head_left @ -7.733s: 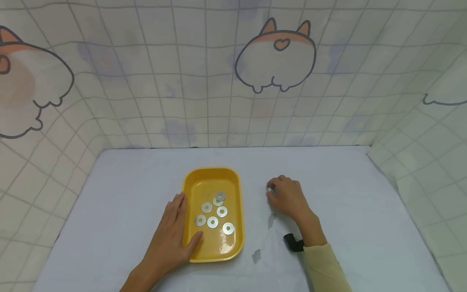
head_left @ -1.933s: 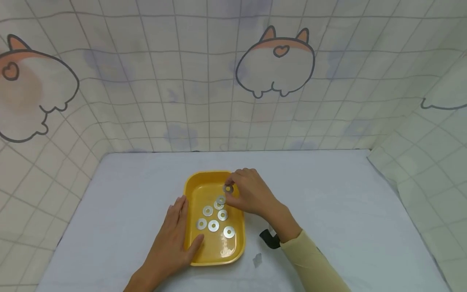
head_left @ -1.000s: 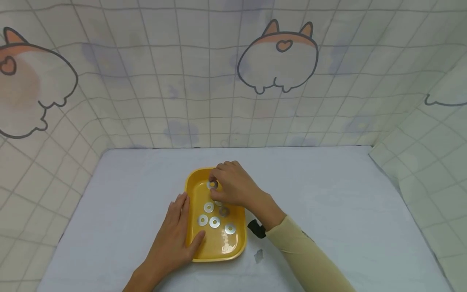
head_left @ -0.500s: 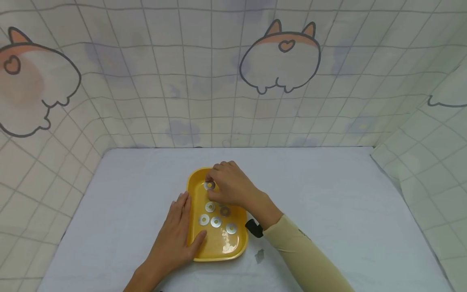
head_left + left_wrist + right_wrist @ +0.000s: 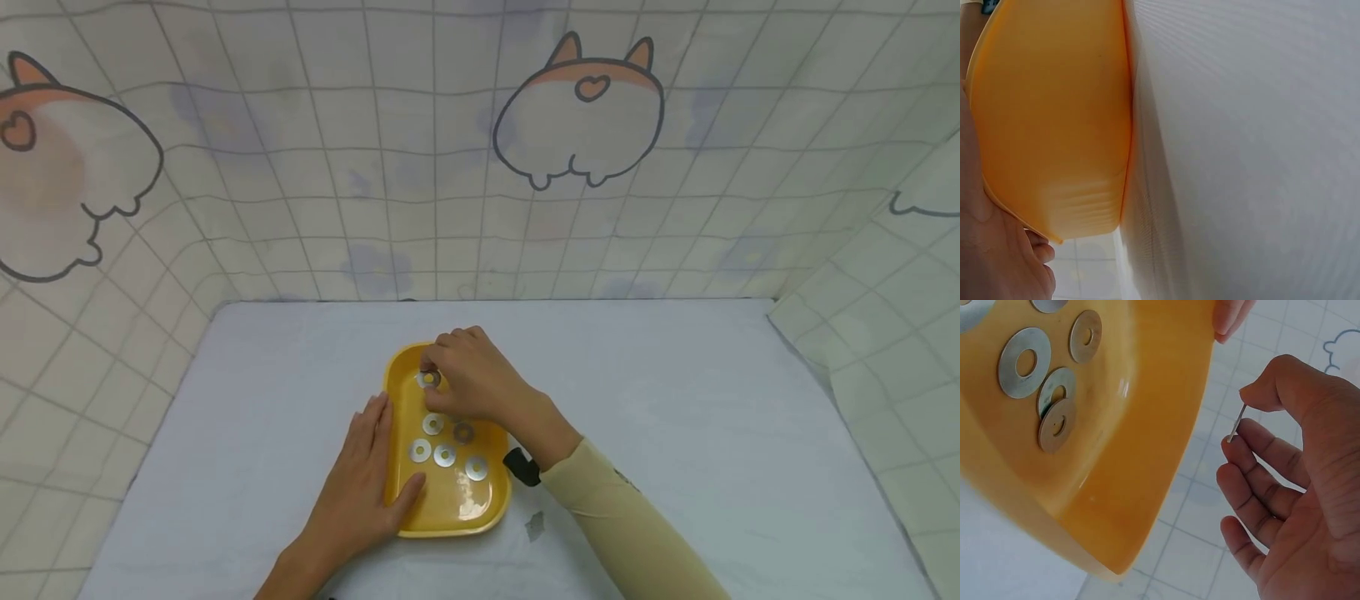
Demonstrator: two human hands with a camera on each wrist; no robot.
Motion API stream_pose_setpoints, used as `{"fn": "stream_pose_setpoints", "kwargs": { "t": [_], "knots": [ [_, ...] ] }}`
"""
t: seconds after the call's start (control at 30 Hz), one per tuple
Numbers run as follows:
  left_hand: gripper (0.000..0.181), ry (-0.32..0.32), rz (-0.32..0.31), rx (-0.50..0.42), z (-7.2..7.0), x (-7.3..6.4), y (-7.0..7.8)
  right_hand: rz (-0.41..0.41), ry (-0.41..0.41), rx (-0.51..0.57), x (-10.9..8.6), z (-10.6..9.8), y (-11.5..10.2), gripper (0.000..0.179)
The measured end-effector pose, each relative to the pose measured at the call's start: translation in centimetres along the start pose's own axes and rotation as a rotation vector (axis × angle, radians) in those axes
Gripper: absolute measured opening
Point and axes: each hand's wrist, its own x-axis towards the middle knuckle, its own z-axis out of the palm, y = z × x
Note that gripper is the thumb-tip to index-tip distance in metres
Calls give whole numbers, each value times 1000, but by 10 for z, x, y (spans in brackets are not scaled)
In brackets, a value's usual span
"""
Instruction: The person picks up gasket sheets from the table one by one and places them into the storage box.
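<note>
My right hand (image 5: 476, 379) is over the far part of a yellow tray (image 5: 450, 518), pinching a flat metal washer (image 5: 422, 382) between thumb and fingertips. The right wrist view shows this washer (image 5: 1237, 424) edge-on, apart from the tray, with the other fingers loosely bent. Several more washers (image 5: 413, 451) lie flat on the tray's floor, some hidden in the head view by the right hand. Two overlap, the upper washer (image 5: 1045, 435) partly covering another. My left hand (image 5: 356, 479) rests along the tray's left side, fingers straight, thumb over the rim.
A white cloth covers the table (image 5: 675, 400). Beside the right wrist is a black bent piece (image 5: 522, 467). A small grey patch (image 5: 535, 526) marks the cloth right of the tray. Behind the table hangs a checked curtain (image 5: 420, 167) with cartoon prints.
My right hand was at the table right of the tray, then carried a washer leftward over it. In the last half second it has barely moved. My left hand stays at the tray.
</note>
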Motion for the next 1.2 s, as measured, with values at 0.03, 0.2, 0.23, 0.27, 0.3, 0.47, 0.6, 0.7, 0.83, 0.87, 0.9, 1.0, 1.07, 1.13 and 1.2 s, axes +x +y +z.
{"fn": "stream_pose_setpoints", "kwargs": {
  "t": [0.03, 0.2, 0.23, 0.27, 0.3, 0.47, 0.6, 0.7, 0.83, 0.87, 0.9, 1.0, 1.07, 1.13, 1.2],
  "knots": [
    [98, -3, -4, -5, 0, 0, 0, 1, -1, -3, 1, 0, 0, 27],
    [98, -35, -27, -23, 1, 1, 3, 38, -7, -42, -1, -3, 0, 30],
    [98, -39, -30, -24, 1, 0, 3, 47, -3, -43, -2, -4, 0, 31],
    [99, -40, -31, -21, 1, 0, 3, 56, 3, -42, -4, -5, 1, 31],
    [99, -39, -30, -14, 2, -1, 2, 64, 13, -37, -6, -6, 2, 32],
    [100, -24, -23, 5, 2, -4, 1, 91, 80, 15, -21, -10, 11, 30],
    [100, -19, -23, 2, 1, -3, 0, 135, 98, 52, -34, -11, 19, 29],
    [100, -18, -22, -5, 1, -1, 0, 164, 106, 83, -45, -8, 23, 28],
    [99, -10, -14, 3, 1, -2, 0, 184, 121, 138, -61, -4, 27, 25],
    [99, -9, -10, 5, 1, -2, 0, 193, 126, 148, -65, -2, 28, 24],
    [99, -6, -6, 8, 1, -2, 0, 203, 132, 160, -69, -2, 29, 23],
    [99, -2, 4, 10, 2, -2, -1, 242, 154, 174, -82, 1, 33, 23],
    [98, 0, 8, 9, 2, -1, -1, 267, 162, 174, -90, 2, 37, 21],
    [99, 3, 8, 16, 3, -2, -1, 284, 167, 172, -98, 4, 41, 20],
    [99, 8, 7, 21, 2, -2, -2, 298, 171, 173, -107, 6, 45, 20]
  ]
}}
